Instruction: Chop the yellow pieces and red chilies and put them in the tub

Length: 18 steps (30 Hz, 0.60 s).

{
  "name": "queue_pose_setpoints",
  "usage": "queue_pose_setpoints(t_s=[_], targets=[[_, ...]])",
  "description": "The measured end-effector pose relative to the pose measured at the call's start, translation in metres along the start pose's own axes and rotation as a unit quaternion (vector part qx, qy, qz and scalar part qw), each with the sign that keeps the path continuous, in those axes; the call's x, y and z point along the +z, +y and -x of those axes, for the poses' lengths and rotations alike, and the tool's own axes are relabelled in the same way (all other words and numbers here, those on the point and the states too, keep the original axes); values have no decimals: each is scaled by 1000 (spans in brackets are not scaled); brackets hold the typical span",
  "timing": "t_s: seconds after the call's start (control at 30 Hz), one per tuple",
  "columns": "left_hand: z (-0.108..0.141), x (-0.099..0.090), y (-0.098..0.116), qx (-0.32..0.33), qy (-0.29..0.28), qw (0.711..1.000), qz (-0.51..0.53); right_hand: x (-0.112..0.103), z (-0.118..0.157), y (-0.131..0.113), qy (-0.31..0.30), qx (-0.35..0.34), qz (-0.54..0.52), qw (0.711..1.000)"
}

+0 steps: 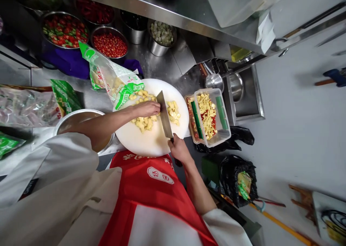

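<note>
"What has your right hand got?"
"My right hand (180, 148), at four o'clock on the white board (146, 143), is wrapped round the handle of the cleaver (165, 116), blade pointing toward eleven."
"And the left?"
"My left hand (150, 109) is near the centre, fingers bent beside the blade; I can't tell if they grip anything."
"The pale yellow pieces (144, 124)?"
"Around my left hand, with more at three, toward the clear tub (223, 133)."
</note>
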<state>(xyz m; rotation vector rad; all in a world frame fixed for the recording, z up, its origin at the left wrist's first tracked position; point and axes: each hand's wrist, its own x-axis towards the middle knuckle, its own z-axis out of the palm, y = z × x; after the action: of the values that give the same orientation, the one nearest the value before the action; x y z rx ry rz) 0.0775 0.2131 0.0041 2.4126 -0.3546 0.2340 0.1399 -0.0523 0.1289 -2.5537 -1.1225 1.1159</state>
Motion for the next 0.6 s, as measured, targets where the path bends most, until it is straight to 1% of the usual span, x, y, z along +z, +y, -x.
queue_pose_setpoints(t_s=[0.17,0.3,0.47,0.6], targets=[[2,-1,1,-21,-4,1000,-4,3,2,1,-10,-11,-3,1000],[4,-2,3,-29,-7,1000,-7,6,6,0,-5,10,20,1000],[5,-1,4,-39,7,999,-8,8,12,0,-19,-2,0,1000],[6,-1,4,-58,-10,998,-19,8,12,-1,-17,10,16,1000]])
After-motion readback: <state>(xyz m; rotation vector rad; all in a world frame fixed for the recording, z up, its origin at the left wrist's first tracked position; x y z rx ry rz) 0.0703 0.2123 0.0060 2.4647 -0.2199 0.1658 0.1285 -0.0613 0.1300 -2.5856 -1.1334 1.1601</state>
